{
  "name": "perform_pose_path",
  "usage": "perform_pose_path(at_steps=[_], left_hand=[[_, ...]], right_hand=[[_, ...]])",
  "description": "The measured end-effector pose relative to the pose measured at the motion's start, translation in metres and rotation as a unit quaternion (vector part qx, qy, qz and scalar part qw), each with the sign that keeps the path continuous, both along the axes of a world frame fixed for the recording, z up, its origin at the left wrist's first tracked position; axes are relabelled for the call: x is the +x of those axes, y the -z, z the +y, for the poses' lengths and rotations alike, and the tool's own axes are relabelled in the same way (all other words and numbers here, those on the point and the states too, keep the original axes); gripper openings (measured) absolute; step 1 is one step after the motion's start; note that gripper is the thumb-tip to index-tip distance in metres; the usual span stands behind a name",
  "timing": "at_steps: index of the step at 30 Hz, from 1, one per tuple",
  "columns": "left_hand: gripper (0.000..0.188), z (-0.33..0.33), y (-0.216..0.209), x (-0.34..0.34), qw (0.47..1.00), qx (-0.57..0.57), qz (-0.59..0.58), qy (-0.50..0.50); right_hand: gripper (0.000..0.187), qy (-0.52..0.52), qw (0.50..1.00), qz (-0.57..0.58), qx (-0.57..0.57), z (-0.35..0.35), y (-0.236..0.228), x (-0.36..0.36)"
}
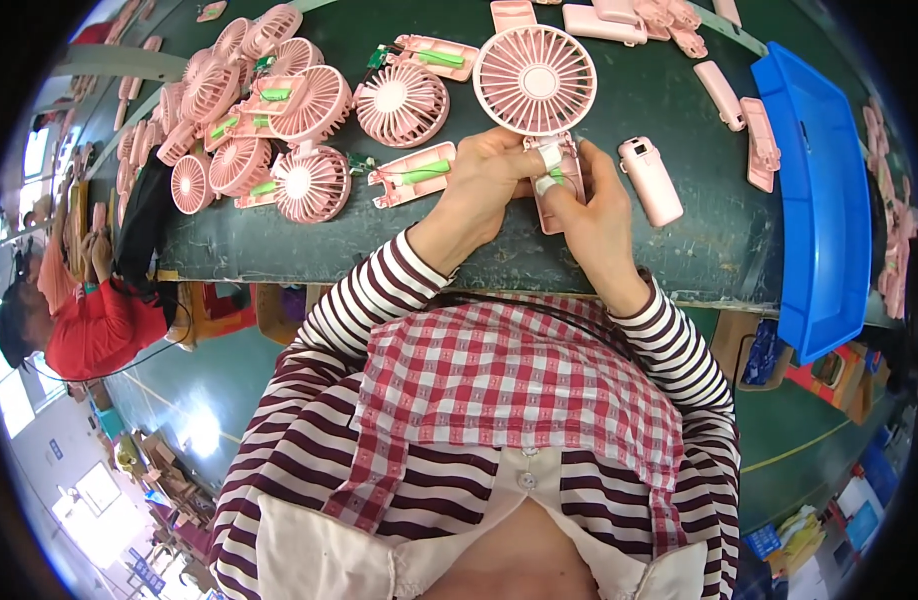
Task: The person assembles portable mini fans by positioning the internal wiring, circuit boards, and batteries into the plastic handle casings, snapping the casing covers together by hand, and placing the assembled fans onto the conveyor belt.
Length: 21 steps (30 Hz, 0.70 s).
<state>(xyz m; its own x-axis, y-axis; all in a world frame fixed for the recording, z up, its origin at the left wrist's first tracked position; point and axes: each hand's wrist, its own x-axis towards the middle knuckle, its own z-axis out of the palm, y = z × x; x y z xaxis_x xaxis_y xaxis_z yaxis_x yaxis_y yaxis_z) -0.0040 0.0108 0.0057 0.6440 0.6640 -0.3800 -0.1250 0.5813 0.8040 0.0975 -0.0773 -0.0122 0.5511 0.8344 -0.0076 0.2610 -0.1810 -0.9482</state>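
A pink handheld fan (554,215) is between my hands at the table's near edge. Its round grille head (535,80) points away from me, and its handle stands uncovered with a bit of green showing inside. My left hand (481,185) grips the handle's upper left side. My right hand (597,215) is closed round the right side. Both thumbs, wrapped in white tape, press in over the opened handle and hide most of its inside. Right of the hands lies a pink handle cover (651,182). To their left rests an opened handle half (416,175) with a green battery.
Several pink fan heads and handles with green batteries are heaped on the left of the dark green table (379,245). A fan head (403,104) lies nearer. More pink shells (604,22) lie at the back. A blue tray (824,210) stands at right. Another person in red (109,330) sits at far left.
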Motion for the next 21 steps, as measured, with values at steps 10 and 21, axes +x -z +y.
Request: perform_pose_path(at_steps=[10, 21], left_hand=[[0.020, -0.010, -0.004, 0.003, 0.998, 0.041, -0.034, -0.029], [0.017, 0.005, 0.001, -0.003, 0.999, 0.034, 0.023, -0.017]], right_hand=[[0.052, -0.010, 0.991, 0.093, -0.098, 0.012, -0.017, 0.002], [0.066, -0.084, 0.991, 0.018, 0.100, -0.010, -0.007, 0.014]])
